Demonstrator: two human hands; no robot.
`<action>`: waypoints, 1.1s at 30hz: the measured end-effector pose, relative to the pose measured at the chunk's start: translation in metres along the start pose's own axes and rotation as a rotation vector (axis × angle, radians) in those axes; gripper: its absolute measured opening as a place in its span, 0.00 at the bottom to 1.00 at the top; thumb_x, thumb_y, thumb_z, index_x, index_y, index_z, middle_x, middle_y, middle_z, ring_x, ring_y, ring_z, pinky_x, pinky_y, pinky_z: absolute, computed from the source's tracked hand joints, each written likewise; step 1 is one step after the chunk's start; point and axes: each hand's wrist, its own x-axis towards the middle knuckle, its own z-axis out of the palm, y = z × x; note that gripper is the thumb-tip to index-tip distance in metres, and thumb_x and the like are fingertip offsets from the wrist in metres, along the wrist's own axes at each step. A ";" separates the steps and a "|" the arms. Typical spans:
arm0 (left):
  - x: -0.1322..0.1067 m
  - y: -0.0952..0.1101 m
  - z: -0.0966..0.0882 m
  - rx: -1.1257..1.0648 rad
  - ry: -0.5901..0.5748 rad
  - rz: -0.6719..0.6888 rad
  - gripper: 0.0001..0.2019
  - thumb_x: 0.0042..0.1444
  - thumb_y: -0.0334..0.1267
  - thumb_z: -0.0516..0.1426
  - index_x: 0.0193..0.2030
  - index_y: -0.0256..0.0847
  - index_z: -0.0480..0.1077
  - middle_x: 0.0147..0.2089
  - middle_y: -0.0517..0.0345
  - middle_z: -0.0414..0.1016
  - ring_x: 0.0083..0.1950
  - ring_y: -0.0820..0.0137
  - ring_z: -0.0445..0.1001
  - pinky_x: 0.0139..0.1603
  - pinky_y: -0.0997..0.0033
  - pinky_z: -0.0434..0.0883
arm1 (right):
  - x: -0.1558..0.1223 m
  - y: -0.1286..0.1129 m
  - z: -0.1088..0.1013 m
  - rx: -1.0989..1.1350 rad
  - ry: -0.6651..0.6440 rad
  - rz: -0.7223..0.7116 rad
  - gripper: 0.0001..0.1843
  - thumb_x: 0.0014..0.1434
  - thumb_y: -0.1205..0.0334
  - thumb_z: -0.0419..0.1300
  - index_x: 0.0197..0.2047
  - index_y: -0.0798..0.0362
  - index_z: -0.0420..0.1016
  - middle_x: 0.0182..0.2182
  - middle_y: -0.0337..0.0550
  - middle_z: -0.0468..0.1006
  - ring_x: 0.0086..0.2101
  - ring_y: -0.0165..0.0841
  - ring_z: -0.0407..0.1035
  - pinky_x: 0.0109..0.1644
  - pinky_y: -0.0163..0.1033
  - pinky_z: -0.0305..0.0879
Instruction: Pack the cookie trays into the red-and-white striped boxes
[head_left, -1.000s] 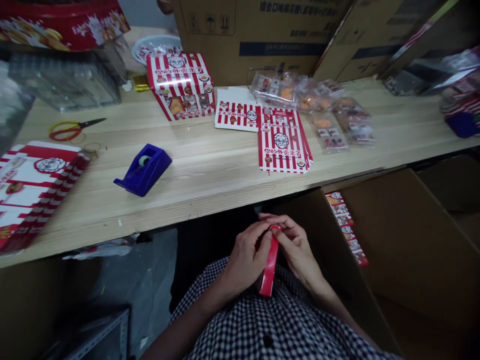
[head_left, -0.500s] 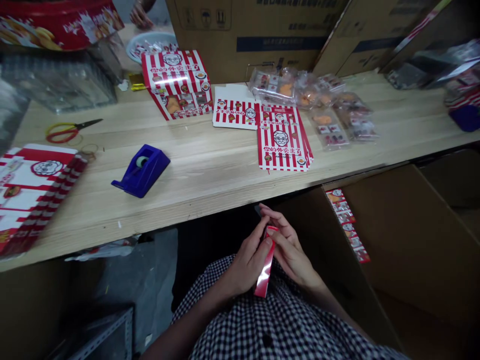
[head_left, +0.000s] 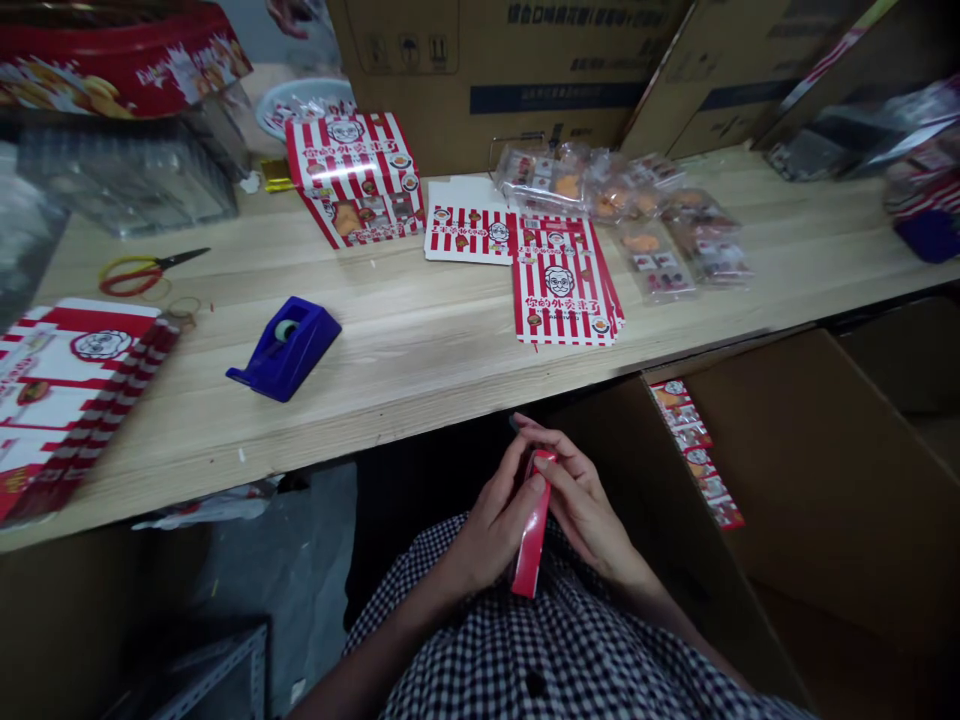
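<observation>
step: we work the top end of the carton [head_left: 531, 545] with our fingertips | grip: left hand [head_left: 491, 520] and right hand [head_left: 585, 505] both closed on it | place: just below the table's [head_left: 420, 370] near edge | next: likely needs a steady hold and light pressure at that end

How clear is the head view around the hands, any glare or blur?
Head view: the wooden table is bright, but the left hand and right hand sit in dim shade below it; the red carton they hold shows a pale glare streak; the table edge bows from wide-angle distortion; the carton stack far left is smeared.
</observation>
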 end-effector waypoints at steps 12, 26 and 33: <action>-0.011 -0.002 -0.011 0.003 -0.015 0.053 0.32 0.69 0.44 0.52 0.76 0.51 0.44 0.78 0.53 0.46 0.77 0.61 0.47 0.76 0.49 0.48 | 0.012 0.003 0.002 0.025 0.050 -0.017 0.09 0.63 0.59 0.61 0.42 0.46 0.84 0.55 0.44 0.79 0.59 0.43 0.67 0.69 0.52 0.52; -0.021 -0.024 -0.003 0.381 0.278 0.126 0.34 0.63 0.40 0.58 0.74 0.50 0.50 0.69 0.48 0.66 0.66 0.60 0.70 0.68 0.49 0.66 | 0.047 0.015 -0.001 -0.061 0.225 -0.075 0.10 0.63 0.53 0.61 0.41 0.47 0.80 0.32 0.39 0.80 0.33 0.34 0.72 0.39 0.39 0.67; -0.011 -0.017 -0.031 0.444 0.430 0.350 0.26 0.66 0.34 0.54 0.70 0.51 0.57 0.67 0.53 0.69 0.66 0.63 0.69 0.68 0.55 0.66 | 0.055 -0.006 0.002 -0.019 0.035 -0.051 0.10 0.63 0.57 0.59 0.42 0.48 0.81 0.33 0.38 0.78 0.33 0.34 0.69 0.42 0.38 0.66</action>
